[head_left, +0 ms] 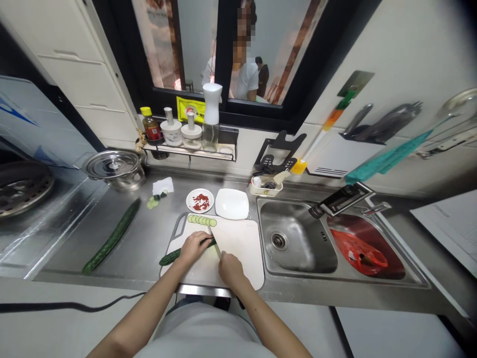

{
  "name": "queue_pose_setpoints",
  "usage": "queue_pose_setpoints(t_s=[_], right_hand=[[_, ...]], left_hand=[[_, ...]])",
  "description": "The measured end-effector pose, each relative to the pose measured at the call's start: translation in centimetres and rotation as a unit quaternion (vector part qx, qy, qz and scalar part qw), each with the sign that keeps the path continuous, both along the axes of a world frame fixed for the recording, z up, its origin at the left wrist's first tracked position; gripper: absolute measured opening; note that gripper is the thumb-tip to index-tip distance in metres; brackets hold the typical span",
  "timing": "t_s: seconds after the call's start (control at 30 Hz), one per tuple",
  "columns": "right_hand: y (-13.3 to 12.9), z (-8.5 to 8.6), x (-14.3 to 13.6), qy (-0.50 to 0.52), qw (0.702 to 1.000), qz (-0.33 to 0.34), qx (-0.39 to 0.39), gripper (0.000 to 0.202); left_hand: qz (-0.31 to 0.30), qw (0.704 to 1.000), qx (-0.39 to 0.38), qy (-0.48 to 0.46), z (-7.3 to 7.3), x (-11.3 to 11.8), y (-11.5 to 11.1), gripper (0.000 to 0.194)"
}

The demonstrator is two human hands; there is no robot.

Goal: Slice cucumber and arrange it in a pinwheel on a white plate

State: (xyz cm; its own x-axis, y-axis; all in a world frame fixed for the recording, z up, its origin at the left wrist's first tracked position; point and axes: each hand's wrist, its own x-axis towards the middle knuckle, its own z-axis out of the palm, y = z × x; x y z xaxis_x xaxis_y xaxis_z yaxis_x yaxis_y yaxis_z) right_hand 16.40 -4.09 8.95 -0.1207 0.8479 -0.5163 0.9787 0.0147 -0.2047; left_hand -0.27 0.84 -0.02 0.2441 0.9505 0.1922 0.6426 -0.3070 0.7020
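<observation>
A white cutting board (242, 248) lies on the steel counter in front of me. My left hand (194, 247) is closed over a dark green cucumber (170, 256) on the board, pressing it near its right end. In my right hand (230, 268) is a knife (215, 241), its blade at the cucumber's cut end. A row of pale green cucumber slices (201, 220) lies along the board's far edge. Behind the board stand a small plate (191, 203) with red bits on it and a white square plate (231, 204).
Left of the board lies a whole cucumber (112, 238), with cucumber scraps (152, 203) and a lidded steel pot (126, 176) behind. The double sink (298, 248) is on the right, with a red bag (357, 251) in one basin. A condiment shelf (179, 149) hangs below the window.
</observation>
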Motion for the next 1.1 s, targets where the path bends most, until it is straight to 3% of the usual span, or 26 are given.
queue_pose_setpoints(t_s=[0.57,1.1], right_hand=[[-1.7,0.6,0.5,-0.012,1.0,-0.008,-0.015,0.034],[0.1,-1.5,-0.6,-0.004,1.0,-0.007,0.013,0.036]], left_hand=[[0.004,1.0,-0.014,-0.003,0.0,0.0,0.2,0.018],[0.001,1.0,-0.013,0.0,-0.1,-0.1,0.3,0.017]])
